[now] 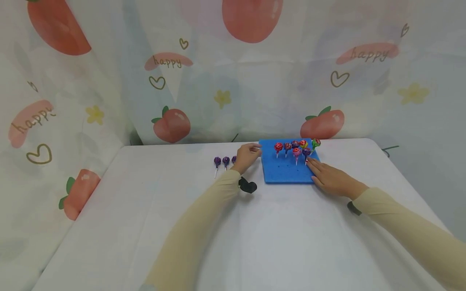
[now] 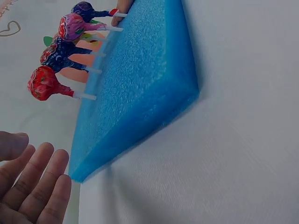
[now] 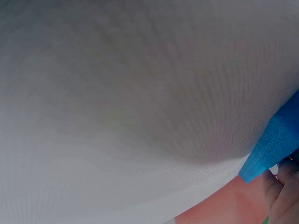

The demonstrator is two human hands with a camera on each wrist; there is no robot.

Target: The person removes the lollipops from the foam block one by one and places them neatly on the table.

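Several wrapped lollipops stand with their sticks in a blue foam board (image 1: pixel 287 174), among them a red lollipop (image 2: pixel 43 84), a pink lollipop (image 1: pixel 296 152) and a green lollipop (image 1: pixel 316 143). At the board's left edge is my left hand (image 1: pixel 247 155), its fingers loosely extended and holding nothing. My right hand (image 1: pixel 332 179) rests at the right edge, fingers fairly straight, fingertips beside the stick of a purple lollipop (image 1: pixel 306 152). Only part of that hand shows in the right wrist view, beside the foam.
Left of the board, purple lollipops (image 1: pixel 217 161) lie in a row on the white-covered table (image 1: pixel 145 194); my left hand partly hides one. A fruit-patterned curtain (image 1: pixel 204 72) hangs behind the table and along its left side.
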